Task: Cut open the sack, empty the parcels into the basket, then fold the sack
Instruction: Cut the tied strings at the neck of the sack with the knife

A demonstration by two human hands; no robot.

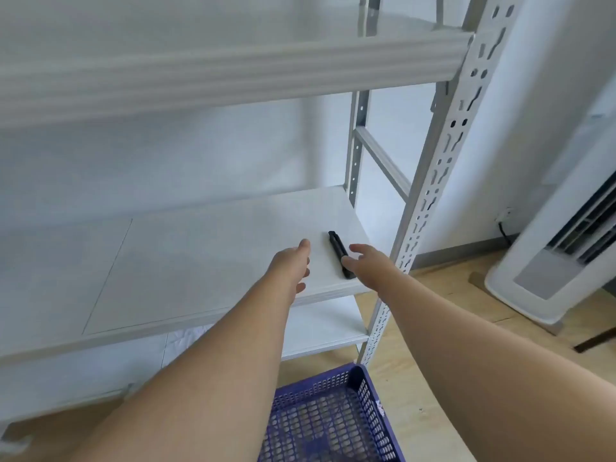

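A black utility knife (337, 249) lies on the right end of the white middle shelf (206, 261). My right hand (365, 261) reaches over the shelf's front right corner; its spread fingers are at the knife's near end, with the thumb just touching it. My left hand (293, 265) hovers open over the shelf a little left of the knife, fingers relaxed. A purple perforated plastic basket (333, 418) stands on the floor below, between my forearms. No sack or parcels are in view.
The white metal shelving unit has an upper shelf (233, 75) overhead and a slotted upright post (430, 195) right beside my right hand. A white floor-standing appliance (553, 268) stands at the right on the wooden floor (450, 295).
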